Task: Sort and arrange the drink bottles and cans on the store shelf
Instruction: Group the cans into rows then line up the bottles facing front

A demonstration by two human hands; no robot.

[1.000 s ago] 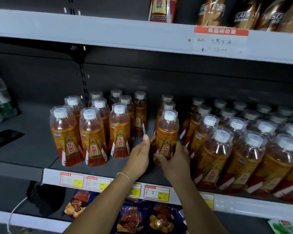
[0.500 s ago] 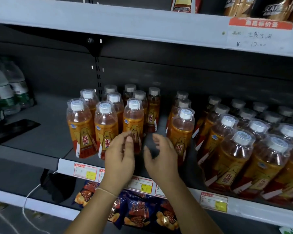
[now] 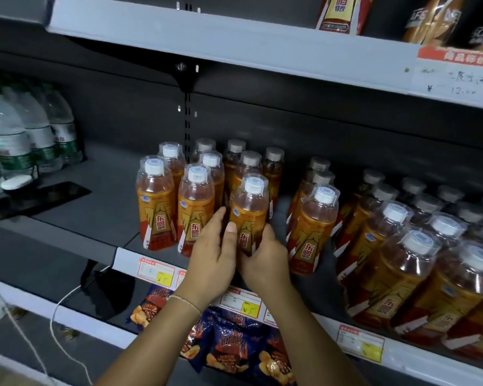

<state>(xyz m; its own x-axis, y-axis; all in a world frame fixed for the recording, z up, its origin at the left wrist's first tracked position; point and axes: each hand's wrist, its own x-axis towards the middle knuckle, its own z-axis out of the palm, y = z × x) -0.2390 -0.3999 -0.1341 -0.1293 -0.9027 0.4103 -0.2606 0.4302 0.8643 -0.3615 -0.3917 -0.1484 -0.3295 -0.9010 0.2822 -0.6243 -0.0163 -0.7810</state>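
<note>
Working near to far: snack bags point(image 3: 229, 344) lie on the lower level, below the price tags point(image 3: 157, 271) on the lip of the drinks shelf point(image 3: 95, 201). Both hands are together at the shelf front, clamped on one front bottle point(image 3: 251, 207). The left hand point(image 3: 214, 254) wraps its left side with the thumb pressed on the label; the right hand point(image 3: 265, 260) curls round its lower right. The bottle stands roughly upright at the head of the third column of the left block. Its base is hidden by the hands, so I cannot tell whether it is seated or lifted. Just left stands the neighbour bottle point(image 3: 196, 210), touching or nearly so. To the right an open gap of shelf separates it from the lead bottle point(image 3: 314, 229) of the right block. Behind, the rear bottles point(image 3: 246, 162) of the same column run toward the back wall. Far left, water bottles point(image 3: 25, 135) stand well apart. Judgement: the step in hand is squaring this one bottle into the front line, label outward. The next move calls for setting it level with its left neighbours, label facing out, and releasing without tipping the close-packed row. Then likely the gap to the right needs closing.
</note>
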